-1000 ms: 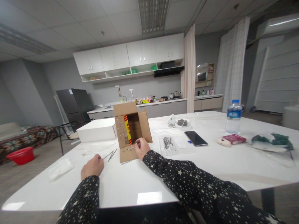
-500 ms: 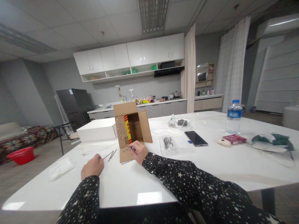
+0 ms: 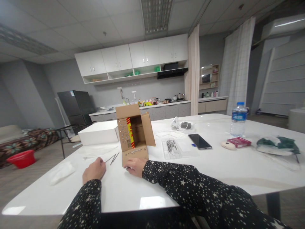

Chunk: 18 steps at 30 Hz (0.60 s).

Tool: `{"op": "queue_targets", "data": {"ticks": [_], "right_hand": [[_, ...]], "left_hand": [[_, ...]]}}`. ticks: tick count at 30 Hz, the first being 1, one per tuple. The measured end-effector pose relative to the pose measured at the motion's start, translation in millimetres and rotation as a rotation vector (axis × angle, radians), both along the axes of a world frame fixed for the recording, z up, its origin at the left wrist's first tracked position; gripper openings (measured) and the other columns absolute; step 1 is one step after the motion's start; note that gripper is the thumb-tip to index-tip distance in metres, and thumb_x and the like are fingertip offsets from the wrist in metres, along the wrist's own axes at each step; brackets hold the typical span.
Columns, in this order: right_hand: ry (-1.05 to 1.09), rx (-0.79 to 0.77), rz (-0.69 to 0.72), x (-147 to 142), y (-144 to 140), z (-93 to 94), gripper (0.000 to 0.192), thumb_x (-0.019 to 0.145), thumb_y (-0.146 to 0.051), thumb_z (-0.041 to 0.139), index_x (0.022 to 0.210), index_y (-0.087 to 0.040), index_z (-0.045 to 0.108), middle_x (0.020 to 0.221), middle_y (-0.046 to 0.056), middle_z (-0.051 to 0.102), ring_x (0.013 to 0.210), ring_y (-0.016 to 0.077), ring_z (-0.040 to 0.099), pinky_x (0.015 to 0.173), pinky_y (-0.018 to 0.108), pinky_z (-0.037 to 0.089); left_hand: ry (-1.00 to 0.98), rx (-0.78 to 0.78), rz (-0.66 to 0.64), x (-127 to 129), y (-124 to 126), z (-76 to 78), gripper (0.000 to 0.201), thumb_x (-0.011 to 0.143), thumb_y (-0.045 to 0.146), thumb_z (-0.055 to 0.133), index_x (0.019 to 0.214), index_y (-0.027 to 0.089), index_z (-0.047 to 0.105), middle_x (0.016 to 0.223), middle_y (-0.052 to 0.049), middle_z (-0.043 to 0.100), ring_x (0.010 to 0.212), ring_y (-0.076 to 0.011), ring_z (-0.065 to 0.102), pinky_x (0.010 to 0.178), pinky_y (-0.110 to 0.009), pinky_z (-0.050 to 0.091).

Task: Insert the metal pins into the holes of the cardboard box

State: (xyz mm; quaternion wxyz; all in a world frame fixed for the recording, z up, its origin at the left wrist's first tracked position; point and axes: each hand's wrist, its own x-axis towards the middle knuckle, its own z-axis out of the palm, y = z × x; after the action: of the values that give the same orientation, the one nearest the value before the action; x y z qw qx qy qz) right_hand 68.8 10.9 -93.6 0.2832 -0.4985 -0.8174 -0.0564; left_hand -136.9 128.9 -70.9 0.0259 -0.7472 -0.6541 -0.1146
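R hand [image 3: 135, 166]: being drawn back off box flap [image 3: 134, 153] since 0.5 s ago; fingers curled on thin nail, prob.
L hand [image 3: 94, 170]: being kept fisted, nails [image 3: 112, 157] just past fingertips.

Small items under the right hand [image 3: 134, 166], fingertips hidden.

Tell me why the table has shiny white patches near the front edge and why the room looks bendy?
In the head view, the glossy white table mirrors the ceiling light, making bright glare patches near its front edge; the wide lens bows the table edge and the ceiling lines; small far counter items are too tiny to tell.
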Motion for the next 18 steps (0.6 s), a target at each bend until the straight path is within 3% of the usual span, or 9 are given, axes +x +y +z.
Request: {"op": "queue_targets", "data": {"ticks": [7,11,14,18], "right_hand": [[0.037,-0.055,-0.008,0.6,2.2,-0.4,0.019,0.077,-0.015,0.059,0.095,-0.022,0.063,0.098,0.002,0.062,0.080,0.0139,0.058,0.071,0.024,0.043],[0.025,-0.020,-0.044,-1.4,-2.3,2.6,0.008,0.076,-0.024,0.062,0.083,-0.020,0.062,0.090,0.002,0.061,0.072,0.0135,0.055,0.066,0.024,0.041],[-0.005,-0.024,-0.092,-2.1,-4.4,3.3,0.011,0.076,-0.029,0.061,0.076,-0.018,0.063,0.083,0.002,0.060,0.069,0.0138,0.054,0.064,0.025,0.040],[-0.039,-0.051,-0.131,-1.8,-4.4,2.2,0.014,0.078,-0.030,0.057,0.080,-0.019,0.065,0.083,0.004,0.063,0.071,0.0152,0.057,0.063,0.025,0.040]], "left_hand": [[-0.005,0.006,-0.005,0.6,1.7,0.1,0.032,0.082,0.034,0.031,0.096,0.023,0.057,0.098,-0.015,0.067,0.084,-0.0287,0.064,0.068,-0.035,0.045],[-0.015,0.015,-0.010,-0.1,2.7,-0.8,0.032,0.082,0.035,0.033,0.095,0.023,0.059,0.097,-0.015,0.068,0.083,-0.0289,0.064,0.068,-0.035,0.045],[-0.009,0.010,0.000,0.0,1.1,0.0,0.032,0.082,0.035,0.032,0.096,0.023,0.058,0.097,-0.015,0.068,0.083,-0.0288,0.064,0.067,-0.035,0.045],[0.006,0.004,0.002,0.3,-0.1,0.2,0.032,0.082,0.034,0.031,0.097,0.023,0.057,0.097,-0.014,0.068,0.085,-0.0286,0.065,0.068,-0.035,0.045]]}}
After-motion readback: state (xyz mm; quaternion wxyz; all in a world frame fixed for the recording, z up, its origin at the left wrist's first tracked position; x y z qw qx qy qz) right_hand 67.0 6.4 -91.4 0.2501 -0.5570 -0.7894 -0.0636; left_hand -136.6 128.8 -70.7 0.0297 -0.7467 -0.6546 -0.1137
